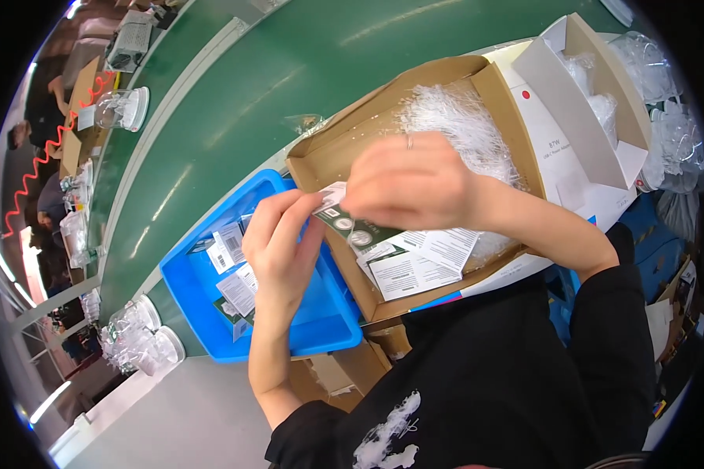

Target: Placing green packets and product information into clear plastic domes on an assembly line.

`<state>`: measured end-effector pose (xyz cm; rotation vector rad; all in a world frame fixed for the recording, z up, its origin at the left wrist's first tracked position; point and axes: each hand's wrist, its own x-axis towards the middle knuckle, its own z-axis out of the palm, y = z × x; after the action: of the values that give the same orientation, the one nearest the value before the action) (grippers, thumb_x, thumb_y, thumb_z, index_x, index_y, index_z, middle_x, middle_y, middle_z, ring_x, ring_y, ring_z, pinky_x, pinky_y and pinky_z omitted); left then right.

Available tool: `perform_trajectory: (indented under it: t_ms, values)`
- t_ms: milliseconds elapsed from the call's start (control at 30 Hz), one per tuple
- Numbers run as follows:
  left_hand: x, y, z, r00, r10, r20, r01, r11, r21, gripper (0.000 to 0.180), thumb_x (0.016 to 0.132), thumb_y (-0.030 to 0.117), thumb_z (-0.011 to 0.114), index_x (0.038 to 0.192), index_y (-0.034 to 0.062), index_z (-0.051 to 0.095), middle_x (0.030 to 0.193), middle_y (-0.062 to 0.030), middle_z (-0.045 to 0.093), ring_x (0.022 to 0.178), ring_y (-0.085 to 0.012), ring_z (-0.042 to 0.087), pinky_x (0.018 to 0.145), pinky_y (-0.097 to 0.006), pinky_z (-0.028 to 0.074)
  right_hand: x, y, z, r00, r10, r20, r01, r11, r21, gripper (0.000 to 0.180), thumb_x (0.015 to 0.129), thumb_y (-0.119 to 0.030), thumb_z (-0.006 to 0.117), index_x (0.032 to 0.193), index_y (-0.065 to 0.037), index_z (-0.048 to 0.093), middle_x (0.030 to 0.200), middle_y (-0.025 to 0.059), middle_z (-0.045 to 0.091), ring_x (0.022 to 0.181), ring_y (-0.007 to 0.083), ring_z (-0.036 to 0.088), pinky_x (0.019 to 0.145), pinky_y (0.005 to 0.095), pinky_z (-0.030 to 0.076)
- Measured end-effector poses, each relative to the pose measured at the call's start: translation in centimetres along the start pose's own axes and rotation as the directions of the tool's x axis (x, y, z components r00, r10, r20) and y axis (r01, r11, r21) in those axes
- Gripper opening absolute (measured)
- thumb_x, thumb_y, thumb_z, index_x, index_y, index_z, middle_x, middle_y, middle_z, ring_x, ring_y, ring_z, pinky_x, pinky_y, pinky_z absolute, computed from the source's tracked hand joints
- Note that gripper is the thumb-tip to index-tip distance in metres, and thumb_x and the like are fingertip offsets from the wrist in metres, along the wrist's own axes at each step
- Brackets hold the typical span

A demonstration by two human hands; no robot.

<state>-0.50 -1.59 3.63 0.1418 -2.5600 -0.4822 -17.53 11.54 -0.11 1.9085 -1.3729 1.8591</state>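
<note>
My left hand (280, 242) is over the right side of a blue plastic bin (321, 332), its fingertips closed on a dark green and white printed card (341, 222). Close beside it, my right hand (414, 184) hovers above an open cardboard tray (528, 148), fingers curled inward and slightly smeared by motion. A thin clear strand seems to run near the card, but what the right fingers pinch is hidden. White printed cards (418, 273) lie in the tray's near end. A heap of thin clear plastic strands (454, 117) fills its far end. Several similar cards (238, 289) lie in the bin.
A green conveyor belt (211, 133) curves past the far side. Clear plastic jars with white lids (145, 336) stand at the left, another jar (125, 109) farther off. At right are an open white box (594, 102) and bagged clear plastic pieces (673, 141). People sit beyond the belt.
</note>
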Motion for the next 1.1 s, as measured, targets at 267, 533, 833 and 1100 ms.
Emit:
perform_trajectory:
  t_ms: [267,533,833,1100]
  values:
    - [-0.1,1.3,0.2,0.92,-0.351,0.175,0.39,0.86,-0.328,0.024,0.082,-0.006,0.062,0.106,-0.0035,0.059,0.102,-0.0121,0.068,0.091,-0.0189,0.067,0.082,-0.026,0.051,-0.6,-1.0,1.5,0.98,-0.175,0.098,0.184,0.978,-0.098,0.016,0.069,-0.01,0.071,0.084,-0.009,0.065,0.088,0.0021,0.062,0.08,0.0178,0.064,0.058,0.0275,0.051]
    - [-1.8,-1.4,-0.1,0.788,-0.517,0.335,0.575,0.423,-0.7,0.043,0.096,0.028,0.045,0.123,-0.0042,0.055,0.115,-0.012,0.062,0.104,-0.0184,0.061,0.09,-0.032,0.05,-0.4,0.3,0.7,0.997,-0.03,0.069,0.043,0.979,-0.197,0.019,0.067,-0.009,0.071,0.085,-0.006,0.066,0.094,0.0035,0.061,0.087,0.0212,0.063,0.067,0.0305,0.054]
    - [-3.4,-1.6,0.1,0.753,-0.458,0.472,0.634,0.315,-0.706,0.058,0.095,0.047,0.052,0.126,-0.0022,0.055,0.116,-0.0094,0.061,0.104,-0.0154,0.056,0.09,-0.029,0.044,-1.0,0.0,1.0,0.992,0.022,0.124,-0.003,0.988,-0.155,0.021,0.067,-0.009,0.077,0.085,-0.006,0.067,0.086,0.0034,0.059,0.084,0.0207,0.061,0.064,0.0313,0.052]
    - [-1.0,0.1,0.8,0.769,-0.615,0.175,0.544,0.486,-0.684,0.028,0.097,0.014,0.056,0.119,-0.0034,0.06,0.103,-0.0063,0.066,0.09,-0.0084,0.059,0.078,-0.022,0.048,0.0,-1.7,-0.4,0.886,0.464,0.0,-0.444,0.849,0.288,0.008,0.083,-0.004,0.07,0.09,-0.003,0.068,0.082,0.0082,0.067,0.074,0.0186,0.065,0.059,0.0258,0.049]
